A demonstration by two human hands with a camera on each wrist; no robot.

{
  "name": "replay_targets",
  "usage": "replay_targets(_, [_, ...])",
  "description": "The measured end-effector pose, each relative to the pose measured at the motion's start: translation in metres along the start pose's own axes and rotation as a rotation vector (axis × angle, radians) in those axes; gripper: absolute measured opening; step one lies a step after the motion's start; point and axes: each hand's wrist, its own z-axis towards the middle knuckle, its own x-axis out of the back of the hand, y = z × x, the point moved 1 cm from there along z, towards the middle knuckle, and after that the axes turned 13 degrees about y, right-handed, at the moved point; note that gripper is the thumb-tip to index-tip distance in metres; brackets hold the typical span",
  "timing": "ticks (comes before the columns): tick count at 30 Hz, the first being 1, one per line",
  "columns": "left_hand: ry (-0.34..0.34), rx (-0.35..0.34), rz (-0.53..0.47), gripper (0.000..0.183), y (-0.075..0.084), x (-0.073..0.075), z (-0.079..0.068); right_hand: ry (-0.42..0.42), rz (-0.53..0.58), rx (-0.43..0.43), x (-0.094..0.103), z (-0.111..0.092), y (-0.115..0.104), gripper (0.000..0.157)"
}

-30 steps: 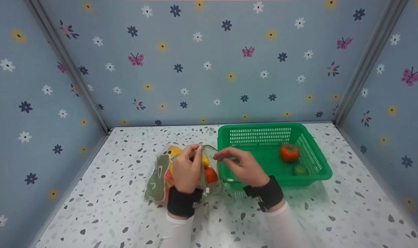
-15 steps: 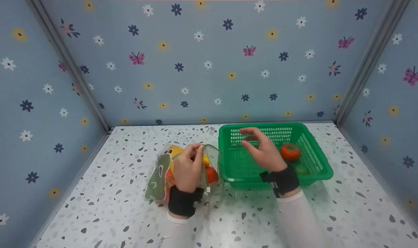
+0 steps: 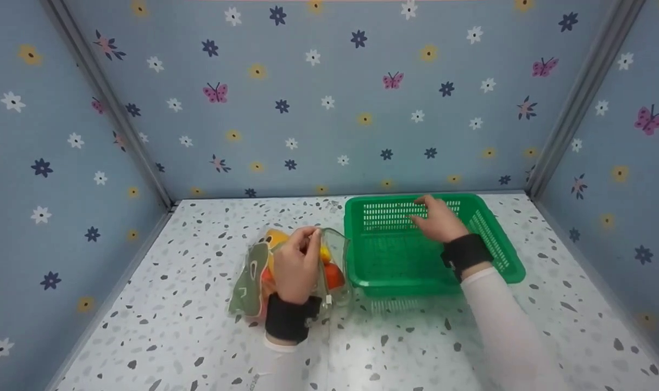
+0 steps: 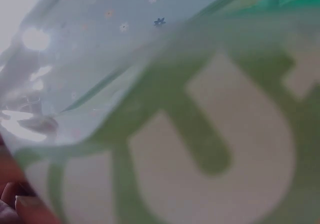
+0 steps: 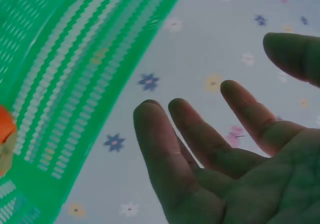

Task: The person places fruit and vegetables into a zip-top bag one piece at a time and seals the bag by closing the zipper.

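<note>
My left hand (image 3: 296, 266) pinches the top edge of a clear zip bag (image 3: 248, 288) with a green print. Inside the bag show a red-orange round item (image 3: 334, 276) and a yellow one (image 3: 325, 253). Close up in the left wrist view, the green and pale lettering of the bag (image 4: 260, 154) fills most of the picture. My right hand (image 3: 440, 221) is over the green basket (image 3: 364, 284), fingers apart and holding nothing. A persimmon (image 5: 6, 134) peeks in at the left edge of the right wrist view; in the head view, hand and wrist hide it.
The basket stands right of the bag on a speckled white tabletop (image 3: 188, 304). Behind it rises a blue flowered wall (image 3: 307, 130), with similar side walls. A small white zip slider (image 3: 328, 299) sits at the bag's near end.
My right hand has gone from beside the bag's mouth to the right, over the basket, covering the persimmon and a green fruit in the head view. The left hand keeps its place.
</note>
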Motion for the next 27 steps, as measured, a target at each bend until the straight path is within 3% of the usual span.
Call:
replay_targets(6, [0.003, -0.008, -0.01, 0.015, 0.0, 0.0, -0.001, -0.028, -0.178, -0.13, 0.002, 0.015, 0.031, 0.055])
replay_targets(12, [0.001, 0.021, -0.003, 0.015, 0.002, 0.0, -0.001, -0.067, -0.317, -0.171, 0.004, 0.012, 0.053, 0.033])
replay_targets(19, [-0.008, 0.034, 0.007, 0.015, 0.002, -0.001, -0.001, -0.185, -0.325, -0.209, 0.002, 0.012, 0.06, 0.043])
replay_targets(23, [-0.01, 0.026, -0.001, 0.015, 0.001, -0.001, -0.001, -0.275, -0.349, -0.215, 0.0, 0.015, 0.065, 0.02])
replay_targets(27, [-0.006, 0.022, -0.013, 0.015, 0.002, 0.0, 0.0, -0.347, -0.362, -0.192, -0.002, 0.018, 0.069, 0.025])
